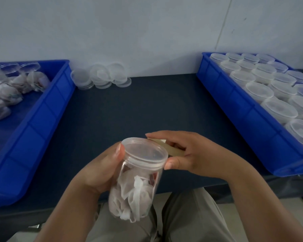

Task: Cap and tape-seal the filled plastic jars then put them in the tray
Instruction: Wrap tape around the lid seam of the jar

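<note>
Two-handed: gripped the capped clear plastic jar (138,180) of white sachets (135,194) in the left hand (98,170), above the lap (182,215) by the dark table (129,110) edge; pinched beige tape (171,151) right by its lid (143,152) with the right hand (187,156).

Pale wall (147,32) behind a dark, perhaps cloth-covered table (138,105).

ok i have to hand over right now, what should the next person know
Left hand grips the filled jar, lid on, above the lap. Right hand holds tape at the lid's rim.
Done: this jar capped; capped jars sit in the right tray.
To do: tape-seal it, tray it, then cap the open jars in the left tray with the loose lids at the back.
</note>
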Available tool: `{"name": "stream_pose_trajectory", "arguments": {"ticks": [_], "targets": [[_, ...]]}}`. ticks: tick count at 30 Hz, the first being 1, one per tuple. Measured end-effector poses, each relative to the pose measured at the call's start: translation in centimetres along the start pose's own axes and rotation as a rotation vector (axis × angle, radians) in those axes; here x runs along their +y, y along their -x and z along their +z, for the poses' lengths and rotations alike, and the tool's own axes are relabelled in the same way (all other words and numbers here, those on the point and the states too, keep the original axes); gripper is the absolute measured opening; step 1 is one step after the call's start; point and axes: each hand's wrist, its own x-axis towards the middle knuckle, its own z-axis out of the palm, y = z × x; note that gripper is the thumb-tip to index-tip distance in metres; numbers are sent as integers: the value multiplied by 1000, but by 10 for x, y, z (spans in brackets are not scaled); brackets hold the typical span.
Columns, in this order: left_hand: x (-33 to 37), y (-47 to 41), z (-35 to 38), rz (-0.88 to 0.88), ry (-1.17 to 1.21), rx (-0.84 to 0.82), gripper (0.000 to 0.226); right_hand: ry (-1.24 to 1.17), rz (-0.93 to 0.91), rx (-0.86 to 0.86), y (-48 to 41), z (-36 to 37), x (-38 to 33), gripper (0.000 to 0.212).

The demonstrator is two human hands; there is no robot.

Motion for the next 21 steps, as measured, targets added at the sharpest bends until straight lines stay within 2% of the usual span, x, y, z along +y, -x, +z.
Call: {"name": "stream_pose_trajectory", "arguments": {"ticks": [5,7,11,13,15,18,21], "targets": [[1,-5,-2,44,-95,197,94,-71,-21,121,3,7,-1,55],[4,-2,-2,31,-132,278,90,-45,5,166,3,11,-2,56],[7,0,9,-60,-203,385,67,45,97,206,3,19,-3,57],[8,-2,16,-84,-359,523,66,55,123,234,1,26,-4,58],[11,-1,26,-107,-441,520,78,46,154,261,1,31,-5,62],[5,4,33,-116,-382,489,106,146,169,273,2,34,-7,73],[-2,3,34,-52,-183,534,106,137,166,274,2,32,-12,76]]}}
